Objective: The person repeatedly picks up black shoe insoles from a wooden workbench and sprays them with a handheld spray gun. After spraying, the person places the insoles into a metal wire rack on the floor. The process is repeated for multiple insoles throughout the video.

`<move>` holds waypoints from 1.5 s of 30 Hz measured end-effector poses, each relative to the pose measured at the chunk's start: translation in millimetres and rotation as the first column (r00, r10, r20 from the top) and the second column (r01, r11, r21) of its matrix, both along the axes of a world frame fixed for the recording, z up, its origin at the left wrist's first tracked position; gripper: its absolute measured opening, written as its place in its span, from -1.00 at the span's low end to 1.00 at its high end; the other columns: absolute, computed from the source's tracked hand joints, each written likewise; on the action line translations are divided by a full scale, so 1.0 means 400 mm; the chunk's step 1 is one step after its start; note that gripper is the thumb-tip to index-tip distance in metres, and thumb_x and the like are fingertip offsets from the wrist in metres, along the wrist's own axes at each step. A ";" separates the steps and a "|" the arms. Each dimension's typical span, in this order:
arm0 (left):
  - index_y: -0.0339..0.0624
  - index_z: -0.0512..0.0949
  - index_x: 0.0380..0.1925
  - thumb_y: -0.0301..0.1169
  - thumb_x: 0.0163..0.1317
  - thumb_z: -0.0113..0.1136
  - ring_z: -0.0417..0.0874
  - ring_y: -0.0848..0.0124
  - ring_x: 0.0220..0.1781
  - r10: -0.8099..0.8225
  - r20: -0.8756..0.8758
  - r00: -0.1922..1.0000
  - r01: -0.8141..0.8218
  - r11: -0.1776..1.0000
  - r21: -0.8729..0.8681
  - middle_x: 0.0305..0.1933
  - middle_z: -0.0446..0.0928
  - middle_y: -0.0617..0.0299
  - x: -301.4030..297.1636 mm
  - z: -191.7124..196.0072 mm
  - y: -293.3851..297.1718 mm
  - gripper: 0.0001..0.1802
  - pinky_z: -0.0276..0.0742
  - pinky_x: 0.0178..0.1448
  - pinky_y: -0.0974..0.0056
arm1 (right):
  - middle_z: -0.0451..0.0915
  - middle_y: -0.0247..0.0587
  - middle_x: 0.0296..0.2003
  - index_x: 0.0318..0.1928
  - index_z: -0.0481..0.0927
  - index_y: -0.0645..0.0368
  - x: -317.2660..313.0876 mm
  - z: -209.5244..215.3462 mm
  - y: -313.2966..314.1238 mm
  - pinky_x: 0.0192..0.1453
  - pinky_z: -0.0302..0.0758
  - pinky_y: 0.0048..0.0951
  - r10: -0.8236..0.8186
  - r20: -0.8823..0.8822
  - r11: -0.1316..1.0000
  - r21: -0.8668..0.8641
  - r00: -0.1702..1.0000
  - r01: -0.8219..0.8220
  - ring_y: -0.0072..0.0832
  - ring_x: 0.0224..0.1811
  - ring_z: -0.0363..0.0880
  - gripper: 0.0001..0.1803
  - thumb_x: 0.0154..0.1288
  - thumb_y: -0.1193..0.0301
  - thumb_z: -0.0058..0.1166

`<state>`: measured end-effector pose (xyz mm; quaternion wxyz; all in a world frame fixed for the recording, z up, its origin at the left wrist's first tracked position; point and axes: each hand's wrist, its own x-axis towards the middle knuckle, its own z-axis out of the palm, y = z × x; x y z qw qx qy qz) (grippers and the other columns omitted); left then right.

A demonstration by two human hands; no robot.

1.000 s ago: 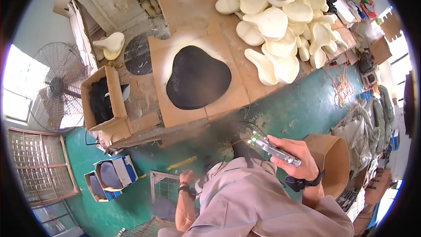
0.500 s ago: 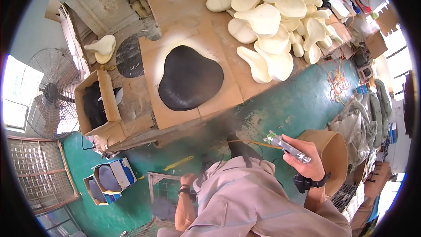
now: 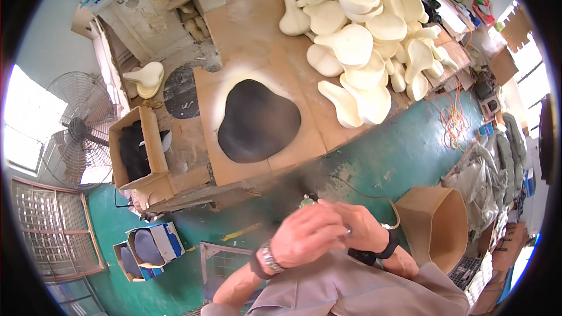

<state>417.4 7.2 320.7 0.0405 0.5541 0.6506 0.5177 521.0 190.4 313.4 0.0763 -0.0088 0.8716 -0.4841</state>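
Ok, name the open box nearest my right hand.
The plain brown box right of your right hand; the table box with black pieces and the blue-sided boxes with grey pads are far left.

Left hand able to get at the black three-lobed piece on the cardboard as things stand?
Probably, with a forward reach: the black piece lies uncovered on the cardboard, nothing visible blocking. But the left hand overlaps the right hand in view, so may need to pull away first.
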 end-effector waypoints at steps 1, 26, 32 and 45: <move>-0.11 0.62 -0.19 -0.39 -0.08 0.59 0.69 0.15 -0.07 0.003 0.009 1.000 -0.003 1.000 0.020 -0.12 0.63 0.22 0.010 -0.012 0.007 -0.58 0.65 -0.01 0.07 | 0.63 0.12 0.10 0.32 0.48 0.33 -0.009 0.004 -0.007 0.12 0.60 -0.18 0.028 -0.004 1.000 -0.013 1.000 -0.028 0.09 0.06 0.66 -0.25 0.04 0.50 0.37; -0.21 0.69 -0.11 -0.34 0.04 0.46 0.68 0.14 0.07 0.112 -0.236 0.965 -0.081 0.987 0.140 -0.04 0.65 0.16 0.027 -0.040 0.009 -0.62 0.61 0.25 -0.01 | 0.65 0.10 0.13 0.28 0.55 0.24 -0.012 -0.024 -0.055 0.08 0.65 -0.19 -0.071 -0.278 0.994 -0.104 0.958 0.043 0.04 0.01 0.69 -0.35 0.08 0.56 0.28; -0.22 0.71 -0.07 -0.25 0.18 0.44 0.69 0.07 0.11 0.341 -0.159 0.926 -0.325 0.938 0.120 0.02 0.66 0.08 0.020 -0.039 -0.079 -0.63 0.58 0.31 -0.12 | 0.68 0.08 -0.03 0.33 0.50 0.24 -0.006 0.010 -0.068 -0.03 0.62 -0.25 -0.212 -0.199 0.974 -0.129 0.957 0.189 -0.03 -0.11 0.70 -0.30 0.11 0.63 0.32; -0.15 0.70 -0.17 -0.50 0.19 0.33 0.69 0.04 -0.12 0.745 0.039 0.666 -0.595 0.562 -0.574 -0.20 0.68 0.10 -0.019 -0.439 -0.377 -0.81 0.61 -0.05 0.09 | 0.71 0.12 -0.11 0.25 0.56 0.35 0.072 0.045 0.013 -0.06 0.61 -0.33 -0.288 -0.076 0.957 -0.057 0.954 0.285 -0.13 -0.18 0.73 -0.43 0.20 0.55 0.34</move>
